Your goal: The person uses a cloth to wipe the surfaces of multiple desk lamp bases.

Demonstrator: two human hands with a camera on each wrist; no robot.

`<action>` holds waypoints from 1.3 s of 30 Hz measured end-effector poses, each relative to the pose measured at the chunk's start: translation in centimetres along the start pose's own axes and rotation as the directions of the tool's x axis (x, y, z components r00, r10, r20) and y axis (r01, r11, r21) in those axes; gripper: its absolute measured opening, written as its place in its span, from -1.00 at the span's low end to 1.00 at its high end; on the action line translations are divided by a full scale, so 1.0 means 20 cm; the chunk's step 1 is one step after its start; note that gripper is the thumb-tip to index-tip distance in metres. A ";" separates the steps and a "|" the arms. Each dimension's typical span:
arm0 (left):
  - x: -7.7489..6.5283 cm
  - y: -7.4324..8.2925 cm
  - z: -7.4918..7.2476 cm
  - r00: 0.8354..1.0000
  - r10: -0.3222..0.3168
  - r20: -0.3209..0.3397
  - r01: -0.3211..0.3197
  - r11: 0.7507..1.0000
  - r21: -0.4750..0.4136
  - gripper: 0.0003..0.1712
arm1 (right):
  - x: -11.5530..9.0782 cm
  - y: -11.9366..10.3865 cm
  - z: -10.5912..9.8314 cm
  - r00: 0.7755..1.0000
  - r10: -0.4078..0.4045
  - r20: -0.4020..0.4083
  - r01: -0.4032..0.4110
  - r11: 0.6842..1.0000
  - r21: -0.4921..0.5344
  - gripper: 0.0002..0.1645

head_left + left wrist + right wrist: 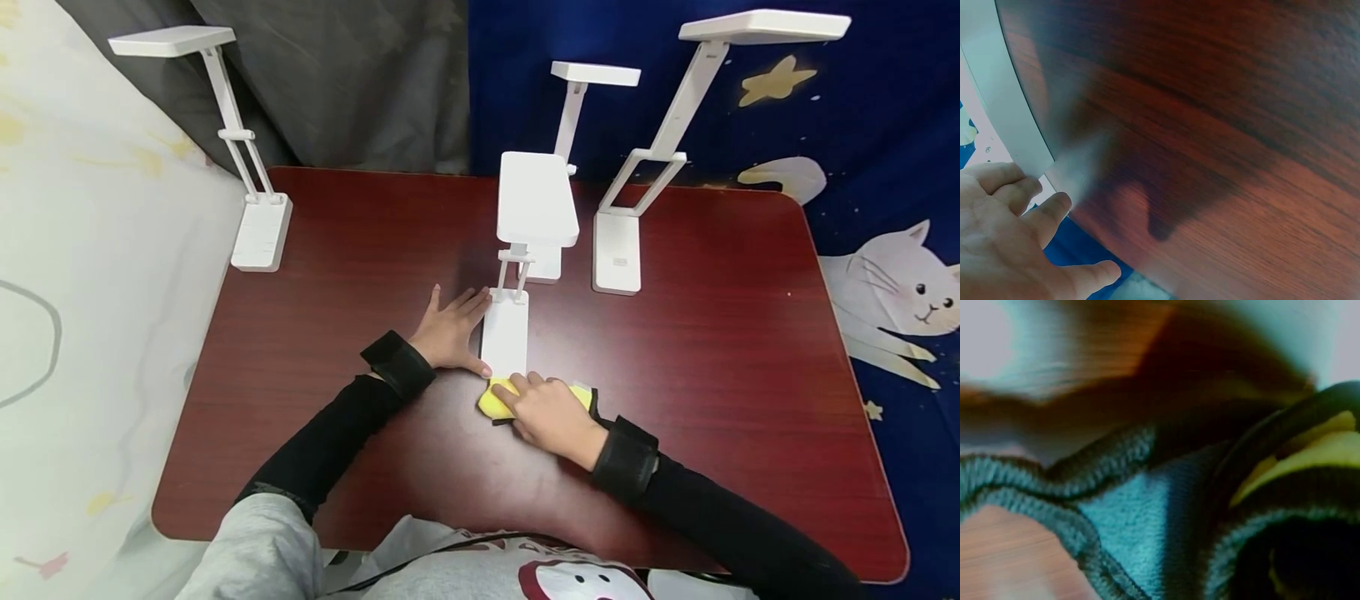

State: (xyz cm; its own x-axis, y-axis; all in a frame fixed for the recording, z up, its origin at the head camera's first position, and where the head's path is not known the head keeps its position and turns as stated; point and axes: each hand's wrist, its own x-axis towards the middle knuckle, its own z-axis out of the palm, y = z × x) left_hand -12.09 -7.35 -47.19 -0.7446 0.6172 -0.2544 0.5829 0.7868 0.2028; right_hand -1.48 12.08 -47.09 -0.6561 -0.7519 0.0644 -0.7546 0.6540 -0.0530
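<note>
A white folding desk lamp (504, 337) stands in the middle of the table, its flat head raised over the back of its base. My left hand (452, 330) rests at the left side of that base, fingers spread, fingertips on its upper edge and thumb near its front corner. In the left wrist view the left hand (1016, 231) reaches toward the white lamp edge (1013, 94). My right hand (551, 417) holds a yellow cloth (495, 404) with dark edging against the front end of the base. Close up, the cloth (1132, 512) shows bunched folds and a grey side; the right fingers are hidden there.
Behind stand more white desk lamps: one at the far left (262, 233), one at the right (617, 254), and one partly hidden behind the middle lamp (596, 73). The reddish-brown table (720, 375) has rounded corners, with curtains along its back and sides.
</note>
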 end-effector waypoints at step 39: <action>0.00 -0.01 0.01 1.000 -0.008 -0.008 0.008 1.000 -0.016 0.43 | -0.01 -0.03 0.00 0.995 0.099 -0.003 -0.098 0.994 0.043 -0.36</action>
State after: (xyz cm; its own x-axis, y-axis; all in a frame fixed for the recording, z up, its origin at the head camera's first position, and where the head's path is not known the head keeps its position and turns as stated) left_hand -12.02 -7.52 -47.48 -0.7519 0.6106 -0.2487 0.5716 0.7917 0.2154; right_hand -0.94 11.87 -47.11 -0.7274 -0.6834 0.0618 -0.6858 0.7207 -0.1016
